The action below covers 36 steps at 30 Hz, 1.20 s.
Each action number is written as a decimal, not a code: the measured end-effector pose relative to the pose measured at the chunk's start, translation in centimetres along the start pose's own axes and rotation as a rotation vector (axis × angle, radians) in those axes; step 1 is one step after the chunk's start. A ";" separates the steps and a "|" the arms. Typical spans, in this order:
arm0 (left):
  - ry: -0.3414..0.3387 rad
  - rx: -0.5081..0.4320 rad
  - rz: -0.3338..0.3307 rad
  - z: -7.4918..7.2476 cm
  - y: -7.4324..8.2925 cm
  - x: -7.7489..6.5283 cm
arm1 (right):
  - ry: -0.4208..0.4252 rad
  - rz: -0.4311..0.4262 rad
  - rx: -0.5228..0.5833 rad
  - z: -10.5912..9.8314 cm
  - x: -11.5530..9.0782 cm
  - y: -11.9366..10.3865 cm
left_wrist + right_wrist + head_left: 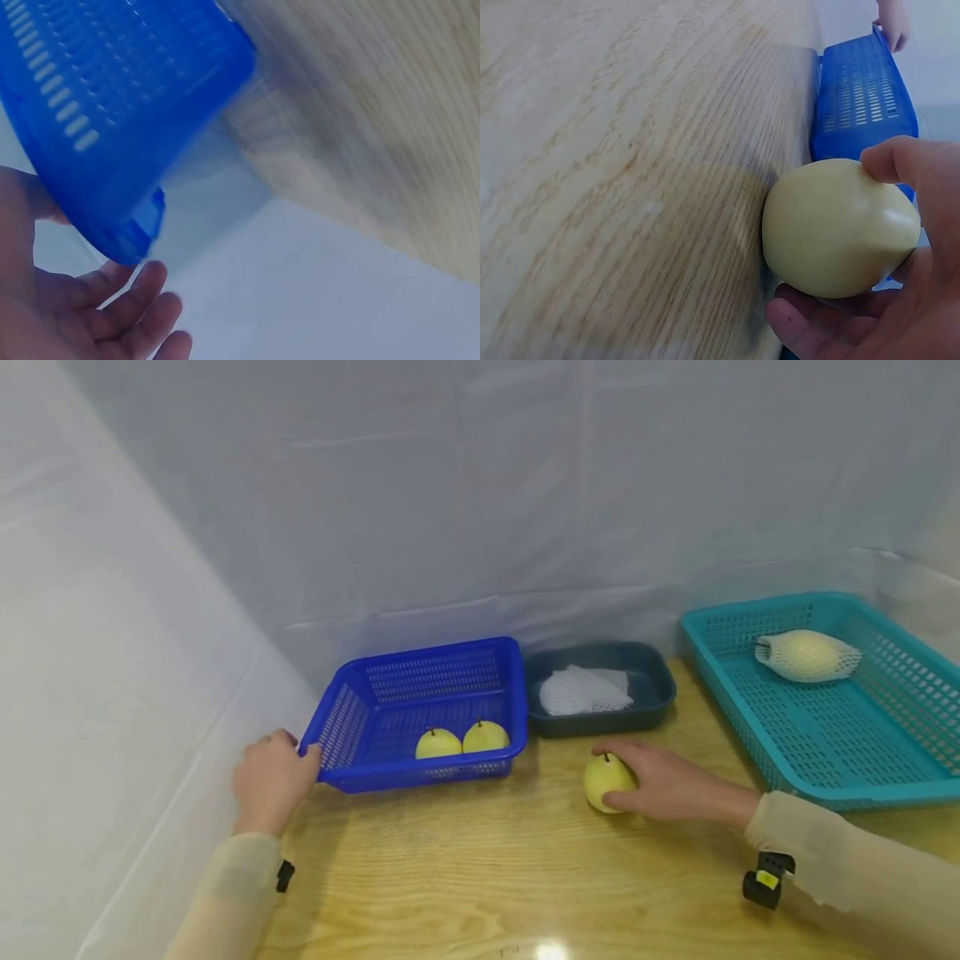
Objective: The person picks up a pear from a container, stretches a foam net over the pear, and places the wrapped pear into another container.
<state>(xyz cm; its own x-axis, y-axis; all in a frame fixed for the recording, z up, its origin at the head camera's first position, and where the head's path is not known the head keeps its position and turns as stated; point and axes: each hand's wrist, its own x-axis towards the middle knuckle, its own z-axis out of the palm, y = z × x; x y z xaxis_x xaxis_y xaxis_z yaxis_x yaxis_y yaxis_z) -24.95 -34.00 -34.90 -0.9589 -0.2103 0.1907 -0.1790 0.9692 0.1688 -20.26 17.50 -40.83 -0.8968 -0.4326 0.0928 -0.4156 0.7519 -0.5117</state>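
Note:
My left hand point(272, 777) grips the near left corner of a blue plastic basket point(420, 771); in the left wrist view the thumb lies over the basket rim point(90, 217) and the fingers point(154, 289) curl on its other side. Two yellow pears point(438, 743) sit inside by the front wall. To the right of that basket, my right hand point(663, 779) holds another yellow pear point(600, 781) by its sides, stem up, low at the wooden table. Thumb and fingers wrap the pear point(832, 232) in the right wrist view.
A dark tray point(600, 724) with white foam nets point(585, 689) stands right of the blue basket. Farther right, a teal basket point(825, 752) holds a pear in a foam net point(808, 656). White sheeting point(450, 527) rises behind and along the left side of the table point(480, 868).

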 end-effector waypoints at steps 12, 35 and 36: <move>0.308 -0.174 0.246 0.3 7.4 -2.9 | -0.027 0.012 0.046 -0.4 -0.4 0.1; 0.113 -0.323 0.861 3.2 22.6 -11.7 | -0.033 0.021 0.077 -0.3 -1.3 0.8; 0.068 -0.320 0.847 3.4 23.1 -11.8 | -0.033 0.026 0.081 -0.3 -1.3 0.8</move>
<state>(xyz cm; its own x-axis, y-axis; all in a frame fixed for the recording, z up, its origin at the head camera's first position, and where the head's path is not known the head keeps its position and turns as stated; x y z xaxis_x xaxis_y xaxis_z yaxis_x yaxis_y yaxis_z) -18.52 -8.73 -36.54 -0.7246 0.5399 0.4283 0.6597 0.7231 0.2046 -19.43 18.83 -41.10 -0.9010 -0.4309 0.0508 -0.3774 0.7208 -0.5814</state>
